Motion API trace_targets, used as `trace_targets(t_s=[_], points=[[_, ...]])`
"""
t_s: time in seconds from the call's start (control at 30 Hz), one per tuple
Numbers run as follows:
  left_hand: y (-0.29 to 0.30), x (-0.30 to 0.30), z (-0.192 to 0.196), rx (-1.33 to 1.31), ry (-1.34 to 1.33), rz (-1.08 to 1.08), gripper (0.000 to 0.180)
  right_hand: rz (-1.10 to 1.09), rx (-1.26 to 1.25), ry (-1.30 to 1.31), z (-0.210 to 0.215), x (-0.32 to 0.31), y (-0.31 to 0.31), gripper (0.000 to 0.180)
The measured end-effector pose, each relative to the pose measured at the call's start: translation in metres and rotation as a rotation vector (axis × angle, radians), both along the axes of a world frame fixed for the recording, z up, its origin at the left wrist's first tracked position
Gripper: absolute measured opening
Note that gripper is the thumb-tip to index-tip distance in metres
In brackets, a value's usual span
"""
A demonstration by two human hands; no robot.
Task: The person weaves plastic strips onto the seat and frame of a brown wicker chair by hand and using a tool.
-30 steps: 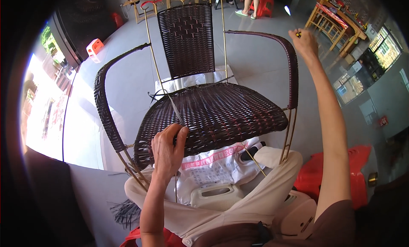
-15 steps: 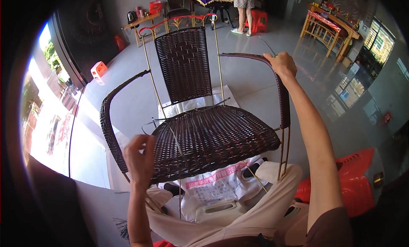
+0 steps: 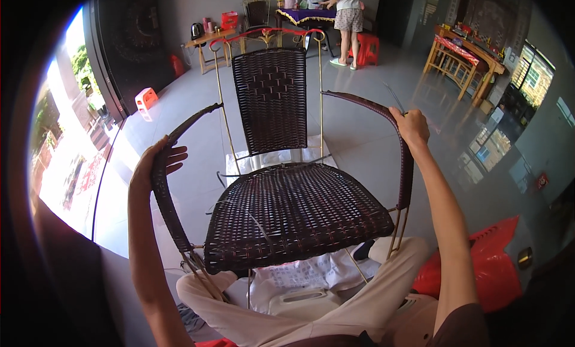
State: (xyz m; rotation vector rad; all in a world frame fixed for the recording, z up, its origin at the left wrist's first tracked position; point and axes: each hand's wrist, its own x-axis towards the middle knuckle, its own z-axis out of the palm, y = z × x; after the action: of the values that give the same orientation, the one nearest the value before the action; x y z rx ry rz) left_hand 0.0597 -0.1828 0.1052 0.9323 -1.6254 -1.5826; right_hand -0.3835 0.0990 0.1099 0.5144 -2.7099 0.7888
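Head view: woven dark wicker armchair (image 3: 293,209) stands between the hands, seat over the person's lap. Left hand (image 3: 157,164) wraps the left armrest (image 3: 173,167), fingers curled behind it. Right hand (image 3: 410,126) clamps the right armrest (image 3: 389,125) top, also pinching a thin strand (image 3: 394,97). Best to keep both grips level, so the frame doesn't twist. Containers: none near either hand; the red bag (image 3: 479,269) below the right elbow hides its contents.

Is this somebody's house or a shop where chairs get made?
Probably a big home room used as a workshop. A half-woven wicker chair sits on the grey tiled floor, both hands on its armrests, with wooden tables, a red stool and a kettle behind.
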Motion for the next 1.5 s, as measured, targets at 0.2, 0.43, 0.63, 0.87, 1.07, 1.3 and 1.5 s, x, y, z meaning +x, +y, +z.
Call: trace_targets(t_s=[0.2,0.43,0.63,0.87,1.07,1.3,1.5], points=[[-0.014,0.016,0.019,0.042,0.032,-0.192,0.032,0.32,-0.173,-0.244,-0.001,-0.02,0.029,0.046],[-0.017,-0.001,0.03,0.115,-0.273,-0.082,0.029,0.457,-0.339,-0.489,0.005,-0.007,0.042,0.036],[-0.022,-0.005,0.022,-0.07,-0.501,-0.052,0.029,0.437,-0.355,-0.652,0.012,-0.004,0.052,0.034],[-0.034,0.011,0.0,-0.033,-0.424,-0.045,0.027,0.621,-0.27,-1.035,0.029,-0.045,0.038,0.033],[-0.015,0.001,0.018,-0.165,-0.467,0.027,0.032,0.493,0.001,-0.824,0.043,-0.037,-0.013,0.041],[-0.022,0.008,0.012,-0.154,-0.48,0.035,0.029,0.351,0.249,-0.267,0.018,-0.048,-0.044,0.047],[-0.004,0.008,0.022,-0.149,-0.527,0.027,0.029,0.182,0.293,-0.283,0.021,-0.047,-0.031,0.049]])
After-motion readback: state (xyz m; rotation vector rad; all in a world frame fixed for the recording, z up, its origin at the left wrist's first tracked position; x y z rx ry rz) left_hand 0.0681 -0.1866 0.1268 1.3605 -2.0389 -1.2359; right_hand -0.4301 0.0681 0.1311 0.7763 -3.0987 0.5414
